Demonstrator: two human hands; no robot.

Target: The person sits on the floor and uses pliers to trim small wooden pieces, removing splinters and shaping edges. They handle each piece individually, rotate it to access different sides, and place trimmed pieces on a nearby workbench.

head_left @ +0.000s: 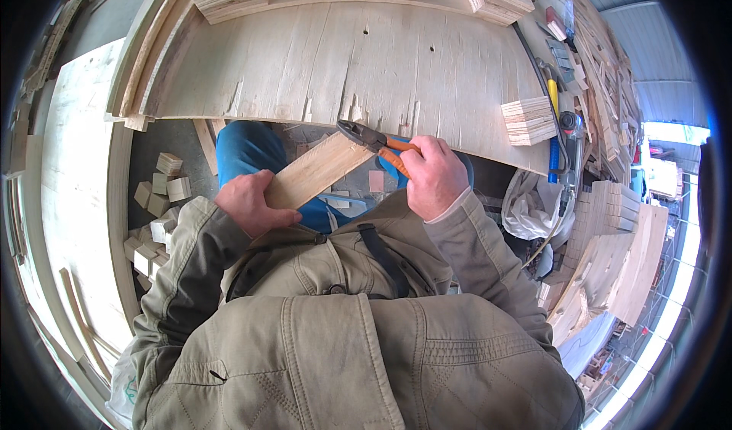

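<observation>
A flat wooden board (319, 172) slants across my lap, its far end close to the near edge of the plywood worktop (320, 64). My left hand (255, 205) is closed round the board's near end. In my right hand (436, 177) are pliers (395, 155) with orange handles, and the fingers are wrapped round the grips. The dark jaws of the pliers lie at the board's far end, by the worktop's splintered edge. Whether the jaws grip anything is too small to tell.
Stacked plywood blocks (528, 121) stand on the worktop's right corner, with more along the far side. A hammer (553, 125) with a yellow and blue handle lies at the right. Loose wood blocks (156, 228) are piled on the floor at left. A white plastic bag (526, 209) hangs at right.
</observation>
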